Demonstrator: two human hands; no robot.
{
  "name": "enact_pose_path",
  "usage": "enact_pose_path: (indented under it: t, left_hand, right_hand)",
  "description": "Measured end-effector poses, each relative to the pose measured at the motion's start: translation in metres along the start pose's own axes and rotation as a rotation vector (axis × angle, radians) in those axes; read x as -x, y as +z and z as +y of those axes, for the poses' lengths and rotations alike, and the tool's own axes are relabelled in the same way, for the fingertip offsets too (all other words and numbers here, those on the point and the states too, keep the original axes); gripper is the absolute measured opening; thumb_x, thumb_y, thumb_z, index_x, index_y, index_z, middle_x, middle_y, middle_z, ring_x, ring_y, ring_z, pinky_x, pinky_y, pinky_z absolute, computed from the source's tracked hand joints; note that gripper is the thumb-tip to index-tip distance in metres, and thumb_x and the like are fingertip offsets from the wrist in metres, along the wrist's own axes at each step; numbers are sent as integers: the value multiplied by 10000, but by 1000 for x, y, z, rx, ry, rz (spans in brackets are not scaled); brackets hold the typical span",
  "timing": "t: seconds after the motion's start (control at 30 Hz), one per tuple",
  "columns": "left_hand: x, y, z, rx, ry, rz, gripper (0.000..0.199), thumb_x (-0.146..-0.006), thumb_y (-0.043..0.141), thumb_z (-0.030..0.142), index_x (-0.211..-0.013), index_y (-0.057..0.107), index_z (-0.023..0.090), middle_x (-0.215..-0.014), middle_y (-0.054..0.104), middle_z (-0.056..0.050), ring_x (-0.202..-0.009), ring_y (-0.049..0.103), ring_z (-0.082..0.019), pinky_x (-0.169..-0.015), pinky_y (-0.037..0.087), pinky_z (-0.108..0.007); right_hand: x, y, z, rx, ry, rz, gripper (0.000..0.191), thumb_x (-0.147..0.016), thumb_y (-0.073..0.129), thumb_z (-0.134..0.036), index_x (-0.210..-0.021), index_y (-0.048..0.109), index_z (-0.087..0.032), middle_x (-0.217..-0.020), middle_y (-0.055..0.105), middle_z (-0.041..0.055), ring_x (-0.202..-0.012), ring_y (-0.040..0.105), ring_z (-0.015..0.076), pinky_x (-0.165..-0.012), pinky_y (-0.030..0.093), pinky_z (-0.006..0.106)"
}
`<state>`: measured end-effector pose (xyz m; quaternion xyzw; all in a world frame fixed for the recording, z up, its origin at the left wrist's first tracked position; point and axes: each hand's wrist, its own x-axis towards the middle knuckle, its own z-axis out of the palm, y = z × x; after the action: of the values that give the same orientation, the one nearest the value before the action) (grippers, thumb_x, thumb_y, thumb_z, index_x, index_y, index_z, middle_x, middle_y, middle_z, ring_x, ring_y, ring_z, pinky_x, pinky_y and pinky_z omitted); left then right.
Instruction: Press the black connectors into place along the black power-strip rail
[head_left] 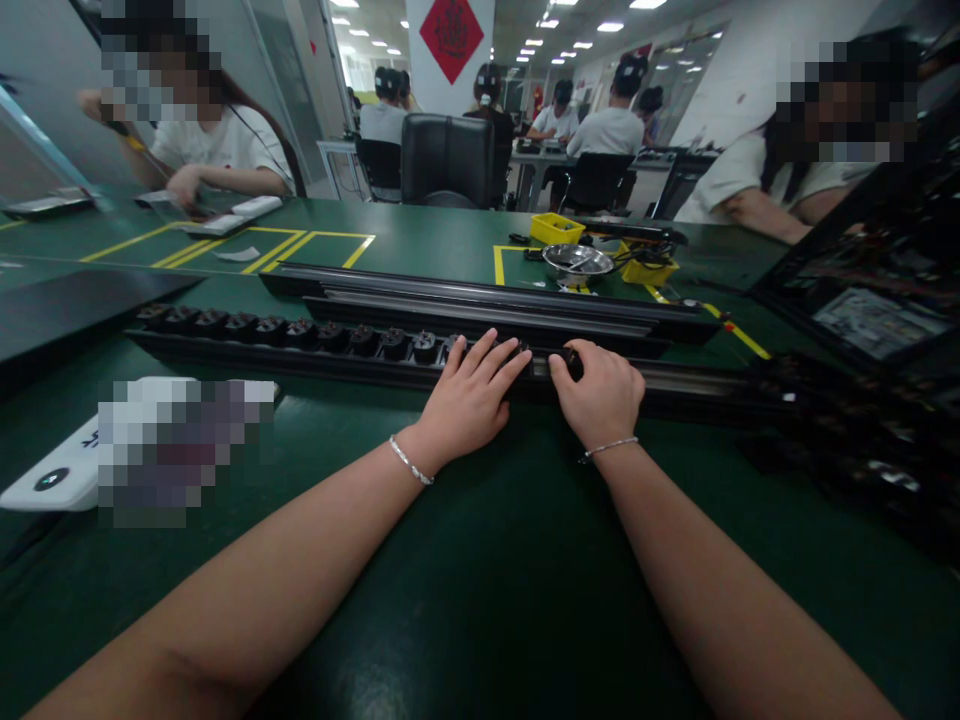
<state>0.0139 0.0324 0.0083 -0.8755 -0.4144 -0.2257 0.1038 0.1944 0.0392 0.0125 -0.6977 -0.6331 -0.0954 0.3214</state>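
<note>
A long black rail (697, 382) lies across the green table, with a row of round black modules (364, 340) seated along its left part. My left hand (472, 395) rests palm down over the right end of that row, its fingers spread on top of the modules. To its right, my right hand (600, 390) has thumb and fingers closed round a small black module (574, 362) at the rail's channel. A stretch of bare metal channel shows between the two hands. Other black rails (480, 310) lie just behind, parallel to the first.
A pile of black parts (862, 420) lies at the right, near a dark-framed panel (877, 310). Behind the rails are a metal bowl (577, 262) and yellow bins (556, 228). A white device (67, 460) lies at the left. People sit across the table.
</note>
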Motion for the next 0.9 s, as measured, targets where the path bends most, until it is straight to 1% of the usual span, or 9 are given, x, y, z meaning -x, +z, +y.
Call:
enact_pose_path:
  t: [0.37,0.57,0.63,0.77,0.9]
  left_hand:
    - [1,-1,-2,-2,4,7,623,-801,502,225,-1399,326,235,-1477,346,-30,-1401,177,-256,-1143,114,-505]
    - [0,-2,-2,1,5,8,624,-806,501,225,-1403,322,237,-1473,352,-36,-1398,185,-258,-1142,123,-505]
    - [0,-2,-2,1,5,8,628,-804,504,222,-1404,320,238,-1474,351,-39,-1398,185,-260,-1140,128,-507]
    - [0,-2,-2,0,4,5,625,-806,501,223,-1404,319,237,-1478,343,-31,-1399,181,-258,-1141,124,-503]
    - [0,-1,-3,-2,3,7,619,-807,495,219,-1401,324,238,-1482,337,-25,-1400,178,-257,-1143,118,-499]
  right_hand:
    - [-5,-4,-1,8,34,-14,265,-784,482,-361,-956,620,-214,-906,668,71,-910,550,254,-824,338,390]
    - [-7,-7,3,26,71,10,228,-755,493,-330,-911,610,-212,-858,648,69,-885,551,251,-806,353,380]
    - [-7,-7,4,24,68,14,241,-752,490,-329,-925,607,-210,-857,646,71,-886,549,252,-817,351,384]
    - [-7,-6,5,13,64,17,319,-748,488,-325,-1024,588,-202,-907,649,79,-909,550,251,-861,341,393]
    - [-7,-5,7,33,75,18,363,-745,484,-318,-1072,580,-193,-925,650,90,-927,550,258,-896,325,422]
